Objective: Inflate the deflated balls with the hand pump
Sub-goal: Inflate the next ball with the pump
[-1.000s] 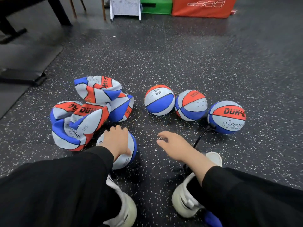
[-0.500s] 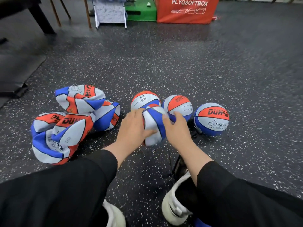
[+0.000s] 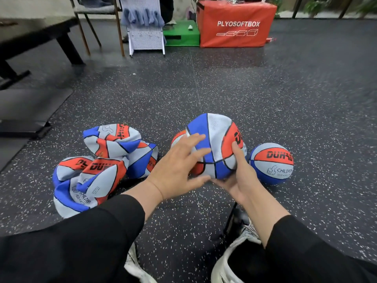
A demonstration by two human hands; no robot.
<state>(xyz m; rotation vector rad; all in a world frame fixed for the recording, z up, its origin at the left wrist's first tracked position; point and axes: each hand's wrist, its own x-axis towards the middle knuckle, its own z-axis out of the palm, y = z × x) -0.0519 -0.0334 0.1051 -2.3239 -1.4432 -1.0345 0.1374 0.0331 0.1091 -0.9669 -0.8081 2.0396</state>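
Note:
A half-flat red, white and blue ball point(image 3: 216, 144) is raised just above the speckled floor. My right hand point(image 3: 237, 180) cups it from below, thumb pressed on its red panel. My left hand point(image 3: 179, 168) lies against its left side with fingers spread and nearly straight. Several deflated balls point(image 3: 95, 174) lie crumpled in a pile at the left. One inflated ball point(image 3: 271, 163) sits to the right, and another point(image 3: 176, 137) peeks out behind my left fingers. The pump's black hose point(image 3: 230, 218) runs down by my right shoe; the pump body is hidden.
My white shoes point(image 3: 228, 268) are at the bottom. At the back stand a red soft box point(image 3: 236, 27), a green box point(image 3: 181, 35) and a white pegboard stand point(image 3: 145, 40). A black bench point(image 3: 40, 31) and a dark mat point(image 3: 30, 107) are at the left.
Both hands have lifted the half-flat ball from the floor by my feet and turned it. My right hand now holds it from beneath. The view has tilted up.

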